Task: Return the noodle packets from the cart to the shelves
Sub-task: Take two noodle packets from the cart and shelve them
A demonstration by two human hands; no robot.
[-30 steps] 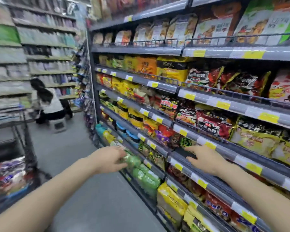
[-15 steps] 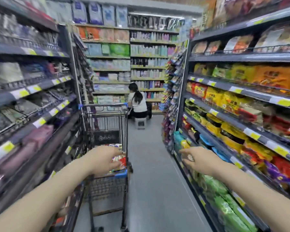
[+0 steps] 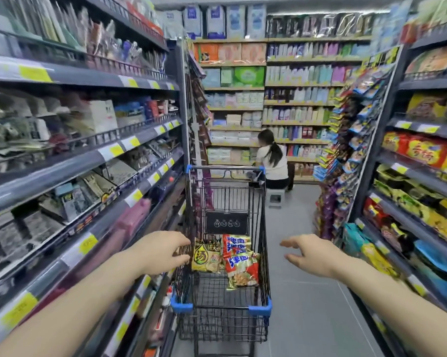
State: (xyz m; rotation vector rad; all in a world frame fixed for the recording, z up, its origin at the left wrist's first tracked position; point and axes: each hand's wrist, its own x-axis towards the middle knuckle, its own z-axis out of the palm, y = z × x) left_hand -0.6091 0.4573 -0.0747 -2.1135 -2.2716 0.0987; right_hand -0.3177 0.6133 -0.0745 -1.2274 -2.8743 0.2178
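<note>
Now centred: cart [image 3: 260, 306], red, yellow noodle packets [image 3: 239, 261]

Location: a supermarket aisle. Tiered metal shelves [image 3: 93, 153] run along 9 o'clock and 3 o'clock, each edge carrying yellow price tags [image 3: 35, 73]. Packaged goods fill every level. A wire shopping cart [image 3: 225, 253] stands at 12 o'clock; further stocked shelving closes the aisle beyond it.
</note>
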